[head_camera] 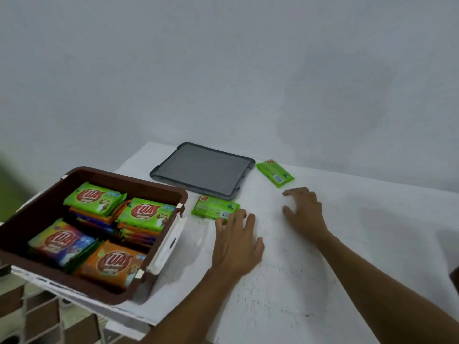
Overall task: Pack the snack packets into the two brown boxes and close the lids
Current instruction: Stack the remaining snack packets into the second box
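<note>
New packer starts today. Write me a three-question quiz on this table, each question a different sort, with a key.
1. True or false: the brown box has its lid on.
2. How many green packets lie loose on the white table?
3. Which hand touches a packet? A) left hand B) right hand C) neither

Key:
1. False; it is open, with packets inside.
2. Two: the near green packet and the far green packet, either side of the grey lid.
3. A; the left fingertips are on the near green packet.
</note>
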Demonstrator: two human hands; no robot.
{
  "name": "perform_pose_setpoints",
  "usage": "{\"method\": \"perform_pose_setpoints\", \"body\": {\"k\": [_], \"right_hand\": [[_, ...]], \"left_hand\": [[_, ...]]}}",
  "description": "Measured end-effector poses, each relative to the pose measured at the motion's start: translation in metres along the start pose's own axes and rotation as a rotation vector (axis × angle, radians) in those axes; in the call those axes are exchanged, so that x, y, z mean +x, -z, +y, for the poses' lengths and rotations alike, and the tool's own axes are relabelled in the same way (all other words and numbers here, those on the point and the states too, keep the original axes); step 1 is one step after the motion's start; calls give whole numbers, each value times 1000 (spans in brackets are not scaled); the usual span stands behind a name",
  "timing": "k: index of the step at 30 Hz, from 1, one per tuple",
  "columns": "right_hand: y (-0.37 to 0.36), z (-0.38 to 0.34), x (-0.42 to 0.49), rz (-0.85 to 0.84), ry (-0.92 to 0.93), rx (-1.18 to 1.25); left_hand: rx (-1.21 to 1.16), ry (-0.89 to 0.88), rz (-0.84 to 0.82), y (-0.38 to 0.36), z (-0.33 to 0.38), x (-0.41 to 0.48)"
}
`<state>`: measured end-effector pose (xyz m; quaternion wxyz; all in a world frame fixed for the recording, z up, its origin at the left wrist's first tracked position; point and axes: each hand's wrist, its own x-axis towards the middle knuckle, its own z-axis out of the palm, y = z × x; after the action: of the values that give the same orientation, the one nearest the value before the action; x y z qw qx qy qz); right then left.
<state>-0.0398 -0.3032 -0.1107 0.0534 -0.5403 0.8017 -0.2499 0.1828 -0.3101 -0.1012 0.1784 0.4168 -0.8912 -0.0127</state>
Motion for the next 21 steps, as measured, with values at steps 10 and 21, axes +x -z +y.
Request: {"method": "perform_pose_setpoints", "body": {"k": [10,21], "right_hand": [[-15,-24,41,-78,46,-273],[5,10,-14,57,52,17]], "left_hand": [[30,196,42,-7,-3,5],[-77,2,-13,-9,-11,0]]}}
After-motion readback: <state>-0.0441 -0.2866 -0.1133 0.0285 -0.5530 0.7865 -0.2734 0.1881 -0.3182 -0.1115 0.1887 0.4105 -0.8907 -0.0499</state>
